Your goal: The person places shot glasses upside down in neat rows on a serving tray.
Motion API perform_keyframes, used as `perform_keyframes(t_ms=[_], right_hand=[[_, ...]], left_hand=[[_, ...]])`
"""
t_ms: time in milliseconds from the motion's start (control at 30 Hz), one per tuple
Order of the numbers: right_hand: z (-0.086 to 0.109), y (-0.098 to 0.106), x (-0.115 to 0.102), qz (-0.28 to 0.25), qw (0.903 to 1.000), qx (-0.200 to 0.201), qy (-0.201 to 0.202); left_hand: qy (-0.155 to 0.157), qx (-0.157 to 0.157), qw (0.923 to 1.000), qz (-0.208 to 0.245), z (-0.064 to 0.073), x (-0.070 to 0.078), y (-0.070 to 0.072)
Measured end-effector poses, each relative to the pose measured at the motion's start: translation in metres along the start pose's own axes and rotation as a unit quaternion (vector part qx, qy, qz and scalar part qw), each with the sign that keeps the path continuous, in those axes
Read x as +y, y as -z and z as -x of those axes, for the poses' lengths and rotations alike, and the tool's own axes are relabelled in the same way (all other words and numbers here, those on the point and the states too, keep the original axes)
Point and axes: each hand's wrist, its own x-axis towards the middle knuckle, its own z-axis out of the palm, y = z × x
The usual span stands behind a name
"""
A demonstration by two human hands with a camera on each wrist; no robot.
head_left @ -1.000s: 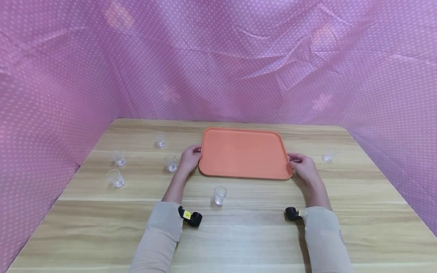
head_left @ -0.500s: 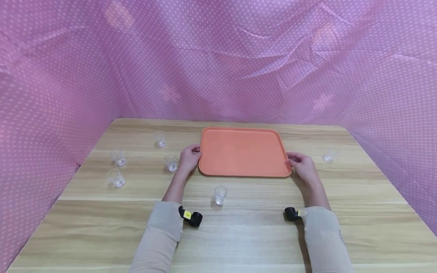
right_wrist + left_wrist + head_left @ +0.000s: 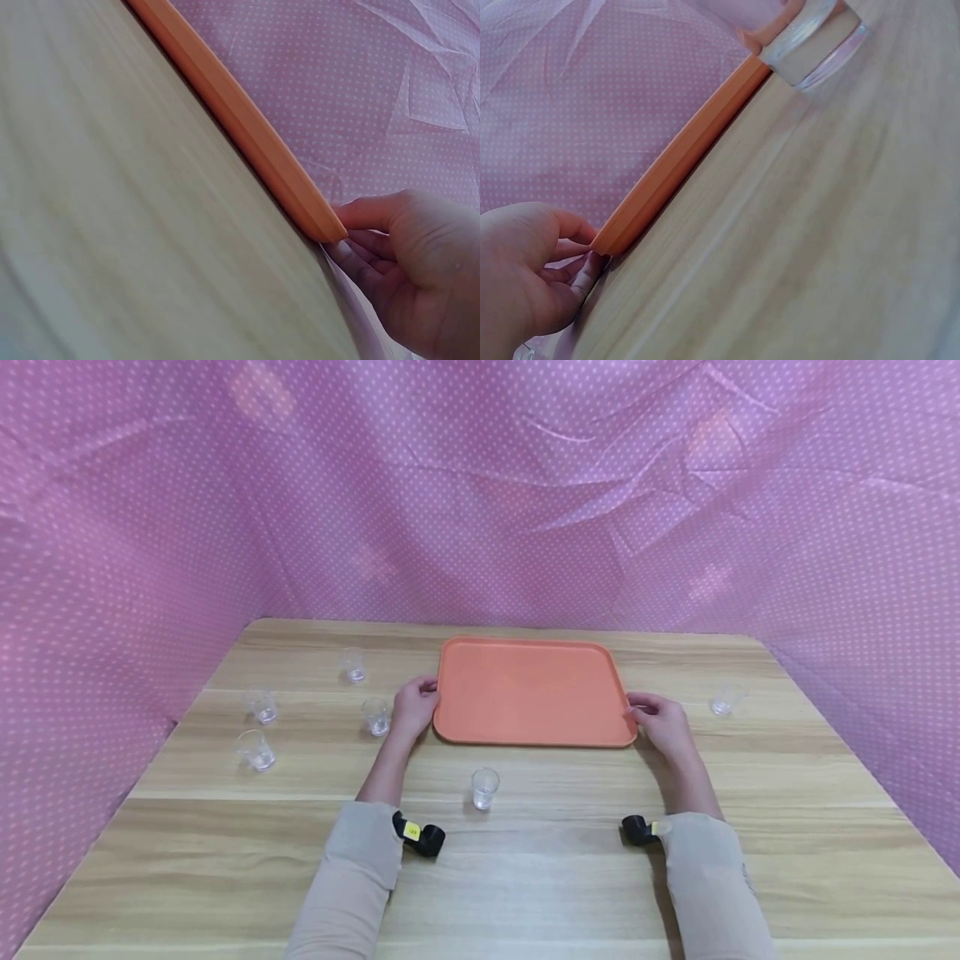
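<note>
An orange rectangular tray [image 3: 534, 693] lies on the wooden table, nothing on it. My left hand [image 3: 415, 707] grips its left edge, and my right hand [image 3: 663, 724] grips its right edge. In the left wrist view the left hand [image 3: 529, 270] has its fingers bent at the corner of the tray [image 3: 676, 161]. The right wrist view shows the right hand [image 3: 431, 262] pinching the opposite corner of the tray [image 3: 251, 131], thumb and fingers around the rim. Fingers under the rim are partly hidden.
A small clear glass [image 3: 484, 788] stands in front of the tray. Just left of my left hand is another glass [image 3: 377, 717]. Several more glasses, one of them a glass [image 3: 257, 750] near the left edge, stand at the left. One glass [image 3: 724, 702] stands at the right. Pink dotted cloth [image 3: 480, 510] surrounds the table.
The tray has slid slightly to the left and a little away from me, with both hands moving along on its edges. The glasses stay where they were.
</note>
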Motion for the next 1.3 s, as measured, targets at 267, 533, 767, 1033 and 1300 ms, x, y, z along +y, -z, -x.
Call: perform_keyframes(t_ms=[267, 533, 767, 1033, 1300], right_hand=[[-0.001, -0.002, 0.0, 0.004, 0.9999, -0.002, -0.011], [0.002, 0.003, -0.007, -0.105, 0.9934, 0.004, -0.046], [0.009, 0.045, -0.02, -0.176, 0.9687, 0.174, -0.022], [0.022, 0.096, 0.003, -0.372, 0.8503, 0.369, -0.049], [0.02, 0.103, 0.026, -0.373, 0.8683, 0.285, -0.162]], left_hand=[[0.0, 0.0, 1.0, 0.0, 0.0, 0.0, 0.002], [0.003, -0.003, 1.0, 0.0, 0.0, -0.001, 0.003], [0.01, -0.007, 0.9999, 0.004, 0.001, 0.0, 0.005], [-0.003, -0.008, 0.9998, 0.017, -0.002, -0.002, 0.0], [0.002, -0.01, 0.9997, 0.021, 0.0, 0.0, 0.0]])
